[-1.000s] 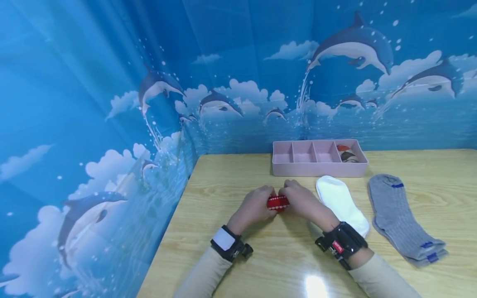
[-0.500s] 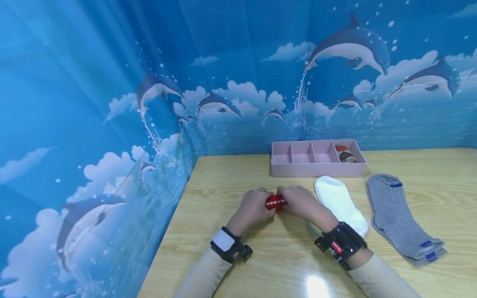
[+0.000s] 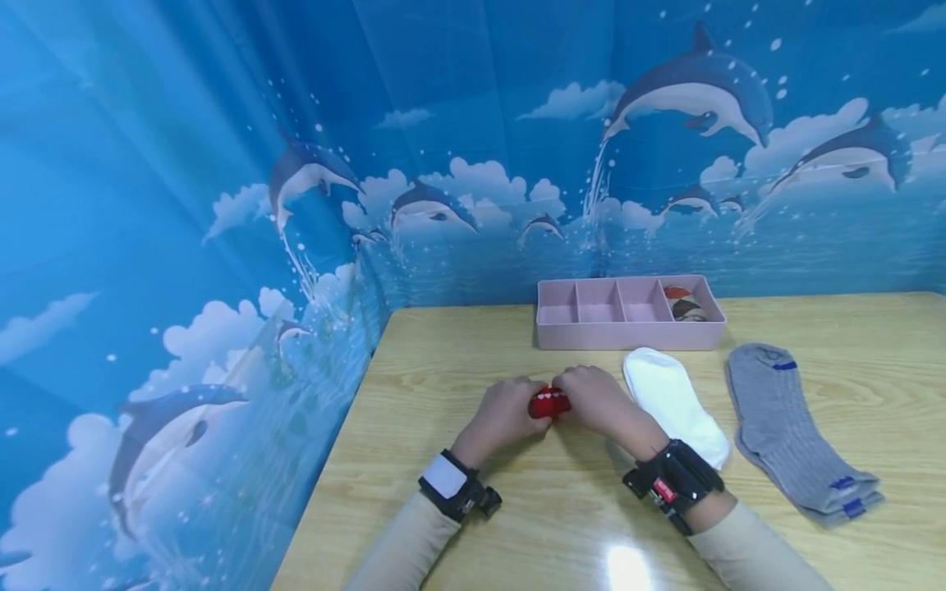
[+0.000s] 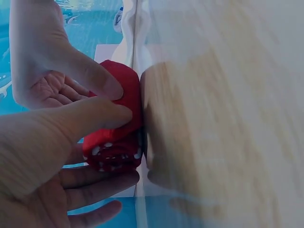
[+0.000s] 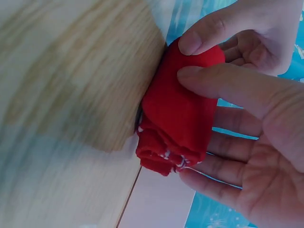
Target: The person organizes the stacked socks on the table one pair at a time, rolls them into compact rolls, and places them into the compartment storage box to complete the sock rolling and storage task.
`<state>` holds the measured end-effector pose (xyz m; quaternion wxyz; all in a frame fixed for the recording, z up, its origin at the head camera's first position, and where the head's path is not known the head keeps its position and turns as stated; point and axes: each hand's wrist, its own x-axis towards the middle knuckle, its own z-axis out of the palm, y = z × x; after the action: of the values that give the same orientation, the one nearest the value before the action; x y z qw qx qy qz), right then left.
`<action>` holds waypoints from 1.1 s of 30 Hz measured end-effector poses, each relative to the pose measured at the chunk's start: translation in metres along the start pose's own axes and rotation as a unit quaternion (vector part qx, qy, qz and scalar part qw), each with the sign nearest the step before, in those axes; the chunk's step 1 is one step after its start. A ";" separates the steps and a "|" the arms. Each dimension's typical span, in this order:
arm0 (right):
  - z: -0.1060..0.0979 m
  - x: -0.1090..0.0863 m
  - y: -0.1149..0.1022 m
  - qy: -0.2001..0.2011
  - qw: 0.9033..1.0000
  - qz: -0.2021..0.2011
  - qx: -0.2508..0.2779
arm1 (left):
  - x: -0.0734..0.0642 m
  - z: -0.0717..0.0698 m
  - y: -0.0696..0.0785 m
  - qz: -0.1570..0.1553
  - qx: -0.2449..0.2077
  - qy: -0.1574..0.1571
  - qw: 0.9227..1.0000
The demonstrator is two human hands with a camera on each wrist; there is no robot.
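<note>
A rolled red sock [image 3: 549, 404] with a row of small white hearts lies at the middle of the table between both hands. My left hand [image 3: 508, 410] grips its left end, thumb on the near side and fingers behind. From the other end my right hand [image 3: 597, 400] holds it the same way. In the left wrist view the red sock [image 4: 124, 80] shows a spiral of layers at its end, spotted white. The right wrist view has both thumbs pressing the plain red face of the sock [image 5: 178, 109], whose looser end shows folded layers.
Behind the hands stands a pink divided box [image 3: 628, 336], a rolled multicoloured bundle [image 3: 686, 305] in its rightmost compartment. White socks [image 3: 676, 406] lie right beside my right forearm, grey socks [image 3: 798, 435] farther right. A dolphin-print curtain [image 3: 473, 148] borders the wooden table [image 3: 443, 345].
The red sock has turned between the fingers: its heart rows have shifted, and one row now shows near the top. Both hands stay at nearly the same spot.
</note>
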<state>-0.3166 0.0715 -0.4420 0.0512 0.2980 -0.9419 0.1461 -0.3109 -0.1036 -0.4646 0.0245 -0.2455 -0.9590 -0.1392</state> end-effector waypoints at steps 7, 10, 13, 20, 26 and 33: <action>0.000 0.000 0.001 0.015 1.000 -0.017 -0.018 | 0.000 -0.001 0.000 -0.006 -0.012 -0.009 1.000; 0.000 0.000 0.001 0.016 1.000 -0.016 -0.019 | 0.000 -0.003 0.000 0.000 -0.013 -0.012 1.000; 0.000 0.001 0.002 0.012 1.000 -0.013 -0.019 | 0.000 -0.005 0.002 0.006 -0.014 -0.016 1.000; -0.012 -0.003 0.008 0.006 1.000 0.002 0.025 | 0.003 -0.014 0.008 0.006 -0.035 -0.018 0.999; -0.037 -0.012 0.021 0.053 0.997 0.011 0.059 | 0.023 -0.046 0.015 0.031 -0.126 -0.020 0.991; -0.099 0.001 0.035 0.080 0.994 0.057 0.039 | 0.082 -0.081 0.004 -0.032 -0.242 0.028 0.969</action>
<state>-0.3370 0.1284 -0.3560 0.1066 0.2327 -0.9437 0.2094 -0.3828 -0.0842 -0.3764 -0.0131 -0.2096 -0.9030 -0.3748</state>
